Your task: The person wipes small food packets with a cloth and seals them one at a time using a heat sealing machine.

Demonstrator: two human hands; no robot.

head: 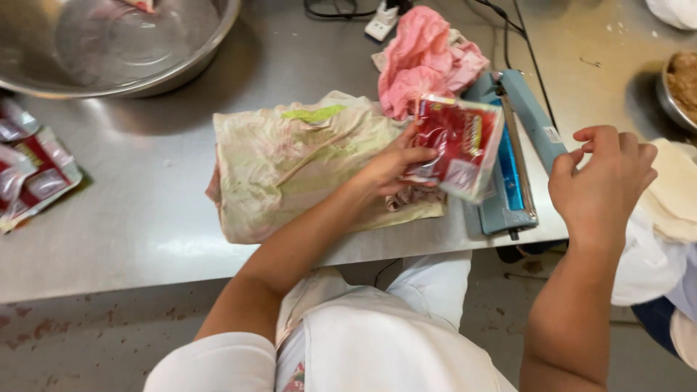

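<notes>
My left hand (pixel 392 165) grips a red filled plastic pouch (pixel 461 141) by its left edge and holds it over the open jaw of a blue-grey heat sealer (pixel 517 156). My right hand (pixel 602 185) hovers just right of the sealer's raised arm, fingers curled, holding nothing. Under my left hand a stained, folded cloth (pixel 298 160) is spread on the steel table (pixel 138 218).
A big steel bowl (pixel 116 43) sits at the back left. More red pouches (pixel 33 170) lie at the left edge. A pink rag (pixel 425 54) is bunched behind the sealer, near a white plug and cables (pixel 381 18). Another bowl with brown filling (pixel 682 83) stands at the right.
</notes>
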